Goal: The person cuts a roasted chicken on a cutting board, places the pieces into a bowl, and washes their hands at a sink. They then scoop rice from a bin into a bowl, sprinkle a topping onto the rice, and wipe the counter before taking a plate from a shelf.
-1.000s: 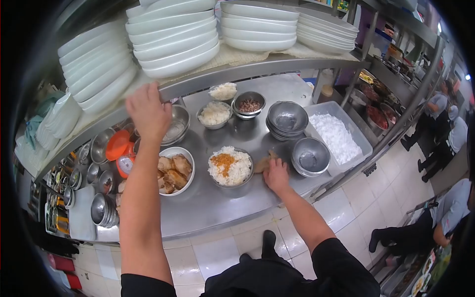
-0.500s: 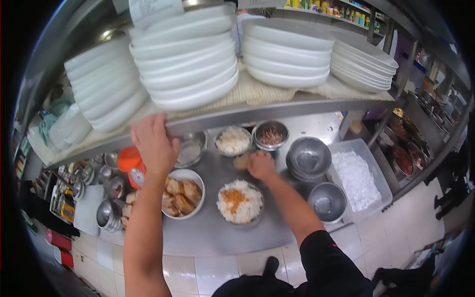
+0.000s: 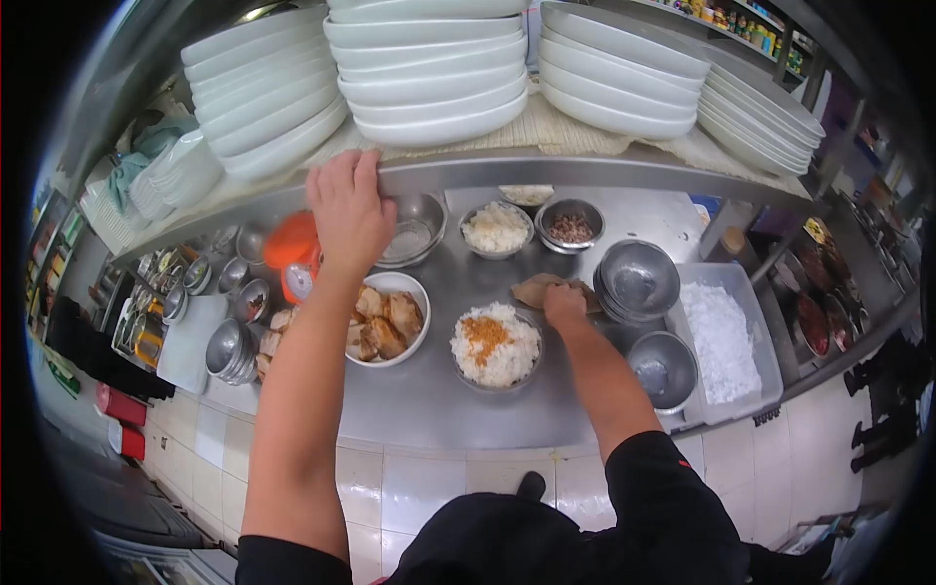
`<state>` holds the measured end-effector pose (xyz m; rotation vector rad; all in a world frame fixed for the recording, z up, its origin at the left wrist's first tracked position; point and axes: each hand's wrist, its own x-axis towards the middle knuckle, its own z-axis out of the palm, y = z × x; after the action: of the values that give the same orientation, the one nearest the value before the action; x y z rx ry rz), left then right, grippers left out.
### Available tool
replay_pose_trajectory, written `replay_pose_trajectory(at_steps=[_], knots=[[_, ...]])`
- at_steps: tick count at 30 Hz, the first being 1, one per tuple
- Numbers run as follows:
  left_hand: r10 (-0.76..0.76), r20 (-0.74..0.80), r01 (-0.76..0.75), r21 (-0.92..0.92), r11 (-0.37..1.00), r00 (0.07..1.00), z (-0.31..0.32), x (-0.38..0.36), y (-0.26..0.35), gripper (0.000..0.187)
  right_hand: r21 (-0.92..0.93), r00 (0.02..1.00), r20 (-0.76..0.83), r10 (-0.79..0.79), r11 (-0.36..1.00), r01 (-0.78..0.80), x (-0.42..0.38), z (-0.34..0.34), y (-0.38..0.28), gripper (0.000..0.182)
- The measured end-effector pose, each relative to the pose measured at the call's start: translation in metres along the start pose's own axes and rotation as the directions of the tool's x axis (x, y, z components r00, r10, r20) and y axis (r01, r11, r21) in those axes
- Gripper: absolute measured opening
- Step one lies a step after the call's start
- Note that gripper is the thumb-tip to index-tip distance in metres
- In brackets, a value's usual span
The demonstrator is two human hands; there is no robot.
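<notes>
My right hand (image 3: 565,304) presses down on a brown cloth (image 3: 531,292) on the steel counter, its fingers closed into it. Just left of that hand is a bowl of white rice (image 3: 526,343) topped with an orange-brown crumbly seasoning (image 3: 482,337). My left hand (image 3: 348,205) rests against the metal shelf edge (image 3: 468,174), thumb apart and fingers extended, with nothing seen in it. Below it, partly behind my forearm, sits a white bowl of browned meat pieces (image 3: 388,327).
Stacked white bowls (image 3: 429,83) stand on the shelf above. At the back are a bowl of rice (image 3: 497,229) and a bowl of dark reddish bits (image 3: 570,226). Nested metal bowls (image 3: 639,278) and a tub of white flaky stuff (image 3: 717,341) are at right; an orange container (image 3: 291,241) is left.
My right hand has moved right over the counter with the brown cloth, which now shows more spread out. My left hand stays at the shelf edge. The camera view has shifted.
</notes>
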<state>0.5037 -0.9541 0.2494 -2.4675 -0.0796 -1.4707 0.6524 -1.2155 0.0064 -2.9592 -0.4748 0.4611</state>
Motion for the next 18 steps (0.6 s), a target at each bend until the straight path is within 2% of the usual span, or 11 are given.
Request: replay_pose_trajectory(at_steps=[4,7,8,10,11,12,13,14,16,18], knots=[[-0.034,0.081,0.035,-0.012,0.999,0.996,-0.009,-0.001,0.001,0.062,-0.076,0.998,-0.052,0.046,0.996,-0.050,-0.056,0.010,0.013,0.029],[-0.138,0.085,0.158,-0.334,0.929,0.987,-0.037,-0.033,0.024,0.060,-0.222,0.997,-0.075,-0.016,0.975,-0.001,-0.093,0.034,0.022,0.028],[-0.170,0.097,0.196,-0.436,0.879,0.981,-0.051,-0.051,0.034,0.059,-0.213,0.996,-0.084,-0.005,0.977,-0.013,-0.108,0.043,0.025,0.027],[-0.203,0.277,0.334,-0.594,0.732,0.939,-0.058,-0.135,0.057,0.058,-0.187,0.992,-0.122,0.012,0.982,-0.035,-0.140,0.052,0.024,0.026],[-0.288,0.534,0.597,-0.598,0.535,0.795,-0.045,-0.183,0.071,0.060,-0.195,0.987,-0.154,-0.042,0.981,0.011,-0.162,0.051,0.023,0.026],[-0.379,0.778,0.860,-0.496,0.116,0.500,-0.036,-0.217,0.091,0.059,-0.210,0.976,-0.197,-0.096,0.976,0.054,-0.182,0.050,0.022,0.025],[-0.295,0.927,0.967,-0.254,-0.038,0.232,-0.025,-0.246,0.100,0.057,-0.194,0.978,-0.197,-0.072,0.981,0.033,-0.195,0.051,0.021,0.024],[-0.055,0.998,0.946,-0.014,-0.324,-0.003,-0.043,-0.243,0.110,0.059,-0.178,0.981,-0.188,-0.050,0.984,0.016,-0.209,0.055,0.020,0.024],[0.042,0.990,0.843,0.139,-0.520,-0.137,-0.053,-0.241,0.130,0.057,-0.178,0.969,-0.240,-0.057,0.984,0.013,-0.237,0.056,0.019,0.021],[0.062,0.991,0.807,0.136,-0.574,-0.122,-0.050,-0.236,0.138,0.052,-0.149,0.982,-0.174,-0.072,0.988,0.046,-0.253,0.055,0.021,0.020]])
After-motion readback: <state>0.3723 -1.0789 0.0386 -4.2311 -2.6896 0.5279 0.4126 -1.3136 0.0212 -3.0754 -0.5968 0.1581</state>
